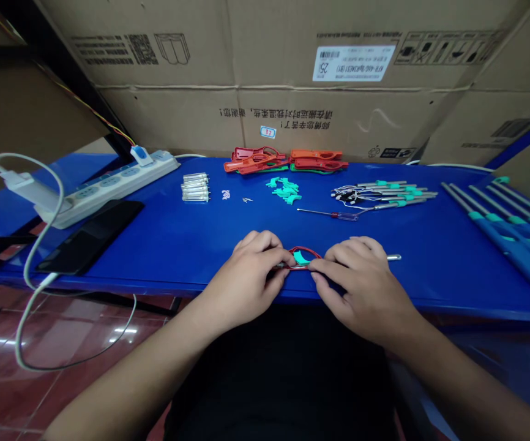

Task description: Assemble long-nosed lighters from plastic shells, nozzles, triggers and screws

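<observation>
Just below frame centre, a red looped handle (305, 248) is pinched in the nearly closed fingers of the left hand (258, 269) and right hand (361, 282); a teal clip (300, 258) is apparently being fitted, steady pressure being called for.

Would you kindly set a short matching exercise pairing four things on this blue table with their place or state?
1. Smartphone
2. Screwdriver
3. Turquoise pieces
4. Red part

A. In a loose cluster
B. Between the left hand and right hand
C. Beside the power strip
D. Shaft pointing left

Pairs: 1-C, 2-D, 3-A, 4-B
</observation>
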Action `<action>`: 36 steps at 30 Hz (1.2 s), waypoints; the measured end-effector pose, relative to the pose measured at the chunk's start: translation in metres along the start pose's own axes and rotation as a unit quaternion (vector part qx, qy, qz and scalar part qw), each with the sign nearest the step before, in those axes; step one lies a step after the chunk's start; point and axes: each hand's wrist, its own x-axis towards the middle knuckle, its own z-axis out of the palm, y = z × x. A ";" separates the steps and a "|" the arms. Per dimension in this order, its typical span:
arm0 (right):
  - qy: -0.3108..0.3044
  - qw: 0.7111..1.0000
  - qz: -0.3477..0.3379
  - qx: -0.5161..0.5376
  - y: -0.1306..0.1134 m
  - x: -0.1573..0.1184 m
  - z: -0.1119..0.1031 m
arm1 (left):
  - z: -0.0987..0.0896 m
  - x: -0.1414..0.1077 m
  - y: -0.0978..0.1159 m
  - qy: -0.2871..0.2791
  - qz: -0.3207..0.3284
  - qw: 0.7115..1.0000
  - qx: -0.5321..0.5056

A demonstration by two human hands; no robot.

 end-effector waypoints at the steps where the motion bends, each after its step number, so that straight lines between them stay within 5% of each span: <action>1: 0.001 1.000 0.003 0.004 0.000 0.000 0.000 | 0.000 0.000 0.000 -0.001 0.001 1.000 -0.002; 10: 0.049 0.999 0.009 0.017 -0.004 -0.001 0.007 | -0.003 0.003 -0.001 -0.006 -0.002 0.999 -0.031; 22: -0.040 0.999 -0.017 -0.018 -0.008 0.009 0.001 | -0.005 0.004 0.001 -0.018 0.029 0.999 0.008; 36: -0.054 0.998 -0.028 -0.016 -0.006 0.017 -0.003 | -0.006 0.004 -0.004 -0.019 0.043 0.999 -0.010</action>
